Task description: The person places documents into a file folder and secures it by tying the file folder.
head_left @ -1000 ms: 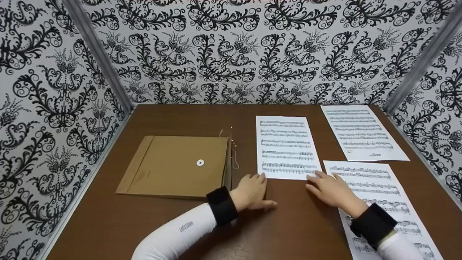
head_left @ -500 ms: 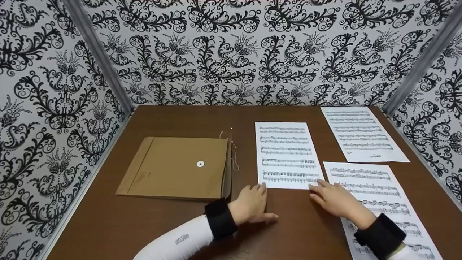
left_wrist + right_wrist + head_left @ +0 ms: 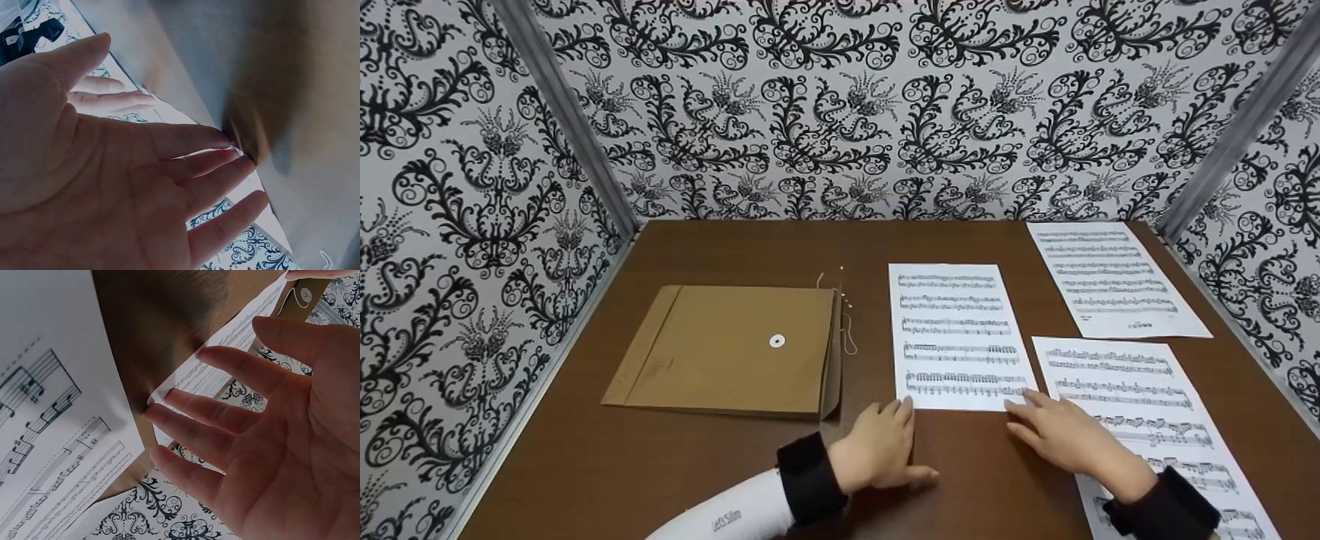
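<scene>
A sheet of music point(image 3: 956, 337) lies flat in the middle of the table in the head view. My left hand point(image 3: 879, 448) touches its near left corner with fingertips, the thumb spread to the side. At the near right corner rest the fingertips of my right hand point(image 3: 1069, 435). In the left wrist view the left hand's fingers point(image 3: 219, 183) reach out to the paper's edge. The right wrist view shows the right hand's fingers point(image 3: 191, 430) extended onto the paper, apart from each other.
A brown string-tie envelope point(image 3: 727, 352) lies left of the hands, its right side gaping a little and its string point(image 3: 849, 334) loose. A second music sheet point(image 3: 1117, 281) lies at the back right. Another sheet point(image 3: 1155, 420) lies partly under the right forearm. Patterned walls point(image 3: 825, 112) enclose the table.
Both hands have moved toward the near table edge, and the middle music sheet has slid along with them. The envelope and the other two sheets have stayed in place.
</scene>
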Demonstrator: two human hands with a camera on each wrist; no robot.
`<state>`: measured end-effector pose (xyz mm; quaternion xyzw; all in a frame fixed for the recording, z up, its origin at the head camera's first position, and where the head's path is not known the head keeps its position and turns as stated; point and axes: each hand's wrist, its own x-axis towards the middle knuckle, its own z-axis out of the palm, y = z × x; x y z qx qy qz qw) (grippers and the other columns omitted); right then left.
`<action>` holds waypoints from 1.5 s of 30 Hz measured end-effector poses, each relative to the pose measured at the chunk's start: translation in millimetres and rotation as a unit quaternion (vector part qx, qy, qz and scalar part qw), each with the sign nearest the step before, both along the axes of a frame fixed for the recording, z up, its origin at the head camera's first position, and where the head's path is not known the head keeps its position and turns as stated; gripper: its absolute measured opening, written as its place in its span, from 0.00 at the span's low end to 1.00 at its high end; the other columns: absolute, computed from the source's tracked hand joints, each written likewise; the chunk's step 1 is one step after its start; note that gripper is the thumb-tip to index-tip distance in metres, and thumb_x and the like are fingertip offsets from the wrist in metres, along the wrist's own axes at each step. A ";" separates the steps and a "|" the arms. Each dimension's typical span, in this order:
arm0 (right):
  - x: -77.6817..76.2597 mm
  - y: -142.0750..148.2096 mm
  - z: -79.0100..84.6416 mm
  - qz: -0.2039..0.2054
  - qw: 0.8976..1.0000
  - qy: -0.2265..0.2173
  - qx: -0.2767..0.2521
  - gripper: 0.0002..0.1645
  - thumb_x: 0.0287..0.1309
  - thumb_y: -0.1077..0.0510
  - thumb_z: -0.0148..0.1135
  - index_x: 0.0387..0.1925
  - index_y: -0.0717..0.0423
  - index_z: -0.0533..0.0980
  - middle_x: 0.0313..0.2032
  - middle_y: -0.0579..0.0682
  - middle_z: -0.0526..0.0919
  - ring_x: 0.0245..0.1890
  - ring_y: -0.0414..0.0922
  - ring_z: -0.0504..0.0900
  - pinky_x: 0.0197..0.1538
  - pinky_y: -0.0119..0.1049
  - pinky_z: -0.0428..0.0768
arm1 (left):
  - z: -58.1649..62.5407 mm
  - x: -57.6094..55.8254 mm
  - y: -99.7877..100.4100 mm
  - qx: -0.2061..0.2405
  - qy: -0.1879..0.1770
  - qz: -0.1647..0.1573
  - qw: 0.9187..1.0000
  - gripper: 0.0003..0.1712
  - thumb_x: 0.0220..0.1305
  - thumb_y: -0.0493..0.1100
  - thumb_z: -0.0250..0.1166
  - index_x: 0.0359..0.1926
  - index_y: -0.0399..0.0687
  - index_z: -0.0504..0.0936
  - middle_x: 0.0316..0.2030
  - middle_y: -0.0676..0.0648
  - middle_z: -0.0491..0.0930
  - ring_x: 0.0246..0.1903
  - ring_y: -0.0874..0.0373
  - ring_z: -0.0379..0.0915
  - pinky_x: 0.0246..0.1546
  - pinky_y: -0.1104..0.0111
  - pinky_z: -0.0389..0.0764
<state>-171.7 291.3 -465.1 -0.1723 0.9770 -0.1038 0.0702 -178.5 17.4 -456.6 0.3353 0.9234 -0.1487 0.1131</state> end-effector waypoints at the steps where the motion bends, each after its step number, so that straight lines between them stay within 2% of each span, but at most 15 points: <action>1: 1.4 -0.3 0.0 -0.001 1.000 -0.001 0.000 0.25 0.70 0.50 0.60 0.61 0.61 0.80 0.62 0.73 0.77 0.60 0.69 0.80 0.62 0.71 0.73 | 0.0 1.2 -0.4 -0.001 0.000 -0.001 1.000 0.55 0.66 0.82 0.43 0.77 0.47 0.64 0.79 0.50 0.60 0.76 0.59 0.63 0.72 0.64 0.70; 12: 15.4 -4.2 -1.8 -0.005 1.000 0.002 0.001 0.27 0.68 0.47 0.62 0.60 0.60 0.80 0.61 0.72 0.78 0.53 0.73 0.81 0.57 0.70 0.76 | -4.3 13.9 -5.9 -0.003 0.005 -0.004 1.000 0.55 0.66 0.83 0.42 0.77 0.48 0.64 0.79 0.51 0.61 0.76 0.60 0.62 0.72 0.64 0.71; 19: 23.8 -6.9 0.2 -0.010 1.000 0.008 0.004 0.28 0.68 0.44 0.62 0.59 0.59 0.81 0.60 0.69 0.79 0.54 0.70 0.82 0.59 0.68 0.76 | -5.3 21.9 -6.5 -0.013 0.012 -0.009 1.000 0.55 0.65 0.83 0.41 0.77 0.49 0.65 0.78 0.52 0.61 0.75 0.61 0.63 0.71 0.66 0.72; 26: 30.5 -6.1 0.2 -0.020 1.000 -0.018 0.005 0.28 0.68 0.42 0.61 0.60 0.56 0.81 0.61 0.68 0.79 0.61 0.67 0.80 0.63 0.71 0.72 | -4.1 26.5 -8.7 -0.008 -0.014 -0.007 1.000 0.54 0.66 0.82 0.41 0.77 0.49 0.64 0.79 0.53 0.60 0.76 0.61 0.61 0.71 0.65 0.71; 31: 32.8 -4.8 0.0 -0.012 1.000 -0.015 0.001 0.28 0.68 0.42 0.61 0.58 0.57 0.82 0.59 0.68 0.80 0.57 0.69 0.81 0.62 0.70 0.74 | -4.1 29.6 -10.1 -0.007 -0.015 -0.012 1.000 0.54 0.66 0.82 0.41 0.77 0.49 0.64 0.79 0.53 0.60 0.76 0.61 0.62 0.70 0.65 0.72; 37: 34.7 -5.0 4.3 -0.006 0.999 -0.035 -0.005 0.28 0.68 0.43 0.61 0.57 0.59 0.83 0.58 0.69 0.80 0.49 0.70 0.84 0.56 0.68 0.78 | -4.0 33.9 -12.1 -0.004 -0.018 -0.020 1.000 0.54 0.66 0.82 0.41 0.76 0.50 0.66 0.78 0.53 0.61 0.75 0.62 0.63 0.69 0.65 0.74; 45: 31.8 -3.5 10.8 -0.005 0.997 -0.070 -0.029 0.27 0.69 0.44 0.60 0.56 0.61 0.82 0.57 0.69 0.80 0.51 0.67 0.84 0.55 0.65 0.80 | -3.2 33.6 -13.9 0.024 -0.040 -0.017 0.999 0.53 0.67 0.81 0.42 0.76 0.50 0.66 0.78 0.53 0.63 0.74 0.60 0.65 0.69 0.64 0.74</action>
